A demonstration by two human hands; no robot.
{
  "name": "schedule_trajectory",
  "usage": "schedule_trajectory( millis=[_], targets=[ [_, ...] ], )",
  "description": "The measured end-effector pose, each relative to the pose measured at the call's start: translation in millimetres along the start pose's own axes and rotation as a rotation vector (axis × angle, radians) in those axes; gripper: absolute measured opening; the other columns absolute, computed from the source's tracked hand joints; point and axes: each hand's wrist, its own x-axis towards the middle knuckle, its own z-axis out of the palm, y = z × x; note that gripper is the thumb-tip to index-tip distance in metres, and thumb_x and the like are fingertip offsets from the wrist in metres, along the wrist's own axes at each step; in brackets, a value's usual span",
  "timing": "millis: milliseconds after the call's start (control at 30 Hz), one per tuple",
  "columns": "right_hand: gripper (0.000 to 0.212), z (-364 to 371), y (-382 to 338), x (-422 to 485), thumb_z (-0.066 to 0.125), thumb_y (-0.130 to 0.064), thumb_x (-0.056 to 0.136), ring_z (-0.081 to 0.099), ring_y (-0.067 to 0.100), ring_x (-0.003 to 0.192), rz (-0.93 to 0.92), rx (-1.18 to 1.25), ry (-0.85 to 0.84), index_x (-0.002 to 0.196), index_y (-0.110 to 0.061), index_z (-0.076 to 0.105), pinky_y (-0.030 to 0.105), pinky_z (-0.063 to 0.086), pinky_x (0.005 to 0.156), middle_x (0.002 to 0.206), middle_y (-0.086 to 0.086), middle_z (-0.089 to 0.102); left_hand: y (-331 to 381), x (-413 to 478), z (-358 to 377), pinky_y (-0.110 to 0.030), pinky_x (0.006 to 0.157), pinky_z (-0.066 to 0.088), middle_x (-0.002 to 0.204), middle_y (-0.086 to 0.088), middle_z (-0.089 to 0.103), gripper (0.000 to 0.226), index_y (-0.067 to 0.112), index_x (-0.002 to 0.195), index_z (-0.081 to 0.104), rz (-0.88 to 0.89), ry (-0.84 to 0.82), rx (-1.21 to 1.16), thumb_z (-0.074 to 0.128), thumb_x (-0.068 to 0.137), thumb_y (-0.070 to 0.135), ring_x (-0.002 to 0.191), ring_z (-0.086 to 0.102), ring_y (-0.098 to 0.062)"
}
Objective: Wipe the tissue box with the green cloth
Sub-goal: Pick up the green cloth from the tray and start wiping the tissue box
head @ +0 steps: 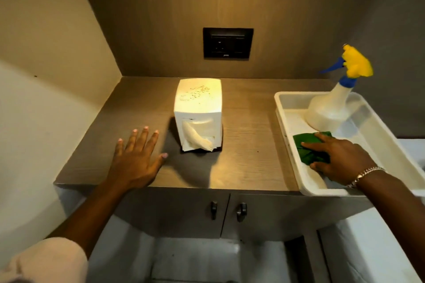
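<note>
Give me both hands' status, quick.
Left hand: open, flat on the counter, holding nothing.
Right hand: on the green cloth in the tray; grip unclear.

No text can be read for certain. The tissue box (198,99) bears raised, script-like markings on its top face, too faint to make out. The black switch panel (227,43) on the back wall carries a small pale mark at its lower edge, too small to read

Spray bottle (331,108) upright in white tray (281,108), rt side of counter (248,145); wall socket (228,43) behind
</note>
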Motion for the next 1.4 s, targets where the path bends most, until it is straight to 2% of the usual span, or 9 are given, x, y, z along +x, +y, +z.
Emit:
schedule_trajectory(
  millis=[267,400,533,733,967,1067,1133,1267,1400],
  targets=[
    [0.057,-20.1,-0.2,-15.2,0.077,-0.013,0.077,0.062,0.033,0.111,0.035,0.248,0.233,0.123,-0.041,0.057,0.047,0.054,0.094,0.135,0.006,0.062,4.1,1.1,-15.7,-0.054,0.117,-0.005,0.162,-0.002,-0.011,0.087,0.026,0.149,-0.01,-0.021,-0.088,-0.157,0.014,0.079,0.073,0.148,-0.012,-0.022],
    [0.059,-54.6,-28.2,-17.6,0.079,-0.01,0.074,0.064,0.018,0.091,-0.047,0.502,0.441,0.12,-0.041,0.061,0.031,0.055,0.081,0.128,0.003,0.066,3.8,19.1,-60.1,-0.043,0.116,-0.011,0.159,0.008,-0.019,0.099,0.032,0.143,-0.02,0.14,0.032,-0.422,0.016,0.07,0.087,0.144,-0.023,-0.009],
    [0.057,-88.8,-97.3,-5.3,0.076,-0.003,0.076,0.061,0.016,0.118,-0.23,0.644,0.458,0.124,-0.03,0.064,0.038,0.052,0.098,0.135,0.001,0.06,15.3,54.0,-113.4,-0.037,0.116,-0.011,0.158,0.013,-0.022,0.112,0.037,0.145,-0.019,0.356,0.054,-0.52,0.037,0.063,0.091,0.14,-0.026,0.004],
    [0.055,-117.1,-188.8,36.2,0.073,-0.002,0.079,0.051,0.016,0.13,-0.408,0.571,0.342,0.127,-0.028,0.062,0.043,0.049,0.104,0.144,0.002,0.052,31.4,102.3,-145.4,-0.033,0.112,-0.017,0.155,0.009,-0.028,0.131,0.026,0.147,-0.02,0.501,-0.306,-0.516,0.075,0.065,0.061,0.132,-0.034,-0.001],
    [0.057,-107.7,-226.1,72.6,0.073,-0.039,0.079,0.038,0.019,0.138,-0.285,0.352,0.061,0.131,-0.047,0.05,0.043,0.04,0.111,0.156,-0.01,0.033,28.9,125.2,-134.5,-0.042,0.121,0.001,0.161,0.006,-0.016,0.137,0.037,0.149,-0.009,0.452,-0.474,-0.749,0.088,0.054,0.049,0.148,-0.008,-0.019],
    [0.068,-104.5,-240.3,79.0,0.055,-0.075,0.064,0.038,0.018,0.138,-0.187,0.461,0.104,0.127,-0.049,0.053,0.044,0.039,0.109,0.155,-0.01,0.035,28.5,123.1,-125.4,-0.01,0.109,0.014,0.157,0.018,0.012,0.117,0.046,0.144,0.016,0.507,-0.416,-0.942,0.091,0.055,0.038,0.136,0.012,0.015],
    [0.071,-96.7,-253.2,81.2,0.043,-0.08,0.063,0.042,0.021,0.135,-0.166,0.401,0.232,0.124,-0.046,0.058,0.047,0.043,0.105,0.151,-0.007,0.042,27.3,122.6,-121.7,0.006,0.089,0.027,0.13,0.037,0.027,0.098,0.059,0.127,0.03,0.545,-0.411,-1.037,0.091,0.057,0.027,0.111,0.029,0.036],
    [0.053,-74.8,-252.8,65.9,0.045,-0.077,0.076,0.043,0.024,0.129,-0.325,0.201,0.389,0.112,-0.043,0.066,0.051,0.044,0.094,0.141,-0.011,0.052,27.2,121.0,-113.1,-0.007,0.095,0.039,0.145,0.017,0.035,0.121,0.036,0.147,0.017,0.494,-0.429,-1.096,0.092,0.052,0.032,0.125,0.042,0.008],
    [0.024,-73.5,-211.4,61.3,0.069,-0.047,0.081,0.053,0.021,0.121,-0.436,0.408,0.402,0.101,-0.034,0.075,0.051,0.047,0.095,0.131,-0.007,0.062,30.8,121.5,-111.2,-0.02,0.108,0.027,0.157,0.016,0.015,0.127,0.037,0.147,0.016,0.461,-0.398,-1.077,0.092,0.045,0.042,0.139,0.024,-0.009]
  ],
)
